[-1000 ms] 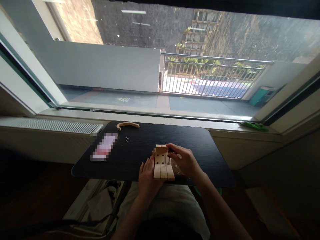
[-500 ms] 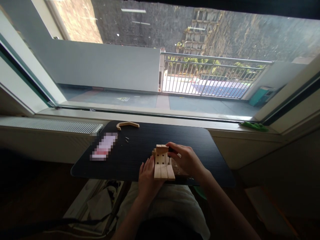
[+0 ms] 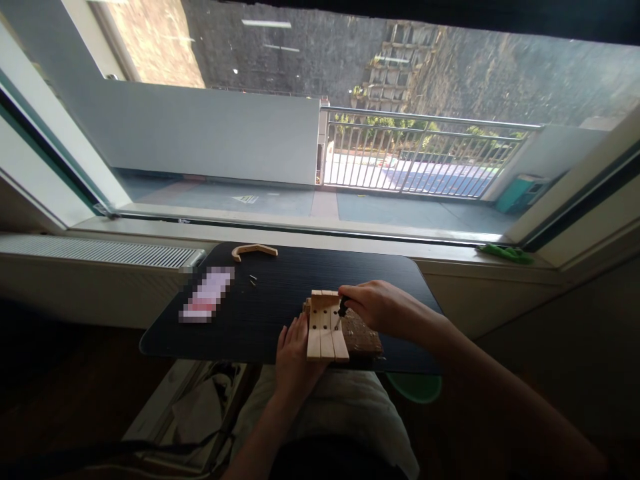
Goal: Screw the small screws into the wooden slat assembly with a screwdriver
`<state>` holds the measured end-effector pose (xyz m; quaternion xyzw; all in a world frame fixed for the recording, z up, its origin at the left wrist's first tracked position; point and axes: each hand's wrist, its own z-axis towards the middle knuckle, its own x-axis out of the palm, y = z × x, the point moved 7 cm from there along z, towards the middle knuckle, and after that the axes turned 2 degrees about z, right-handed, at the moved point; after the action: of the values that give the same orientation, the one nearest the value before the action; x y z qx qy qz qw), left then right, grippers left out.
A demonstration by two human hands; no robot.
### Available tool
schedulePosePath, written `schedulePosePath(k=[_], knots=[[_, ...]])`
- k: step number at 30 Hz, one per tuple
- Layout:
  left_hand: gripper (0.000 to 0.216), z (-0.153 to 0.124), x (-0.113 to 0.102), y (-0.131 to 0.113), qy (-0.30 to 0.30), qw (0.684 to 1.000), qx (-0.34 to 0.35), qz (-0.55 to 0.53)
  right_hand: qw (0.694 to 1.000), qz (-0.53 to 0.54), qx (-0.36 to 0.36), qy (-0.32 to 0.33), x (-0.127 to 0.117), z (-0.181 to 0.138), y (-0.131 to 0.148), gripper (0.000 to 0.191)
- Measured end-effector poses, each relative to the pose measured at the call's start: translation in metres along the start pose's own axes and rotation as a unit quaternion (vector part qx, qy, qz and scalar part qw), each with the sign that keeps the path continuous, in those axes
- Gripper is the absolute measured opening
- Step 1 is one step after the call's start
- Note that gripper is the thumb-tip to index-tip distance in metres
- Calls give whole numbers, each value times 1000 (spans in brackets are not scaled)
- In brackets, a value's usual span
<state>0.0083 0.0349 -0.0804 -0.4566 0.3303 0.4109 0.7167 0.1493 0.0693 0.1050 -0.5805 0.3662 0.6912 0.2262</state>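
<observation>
A small piece of light slatted wood (image 3: 326,343), with rows of dark screw holes, rests near the front edge of the black table. My left hand (image 3: 295,350) grips its left side, the thumb hidden behind the wood. In my right hand (image 3: 367,305) is a screwdriver (image 3: 342,309) with a dark handle, its tip down at a hole in the right-hand slat. Under and to the right of the wood lies a brown, rough-textured block (image 3: 364,337). Two small screws (image 3: 253,281) lie on the table to the left.
On the black table (image 3: 400,280), a curved wooden piece (image 3: 255,250) lies at the far left edge, with a blurred pinkish item (image 3: 207,293) nearer. Beyond stands a window with a sill; a radiator (image 3: 100,253) is at left. A green basin (image 3: 417,387) sits below the table.
My right hand has turned about the screwdriver, with wrist and forearm swinging out to the right. More of the brown block and the green basin now shows. My left hand stays put.
</observation>
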Motion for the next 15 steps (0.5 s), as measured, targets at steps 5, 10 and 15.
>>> schedulePosePath(k=[5, 10, 15], knots=[[82, 0, 2, 2, -9, 1000, 10, 8, 1000, -5, -4, 25, -4, 14, -5, 16], [86, 0, 4, 4, -11, 1000, 5, 16, 998, -36, 4, 58, 2, 28, -9, 16], [81, -1, 5, 3, -10, 1000, 13, 18, 995, -61, 15, 83, 0, 32, -3, 16]])
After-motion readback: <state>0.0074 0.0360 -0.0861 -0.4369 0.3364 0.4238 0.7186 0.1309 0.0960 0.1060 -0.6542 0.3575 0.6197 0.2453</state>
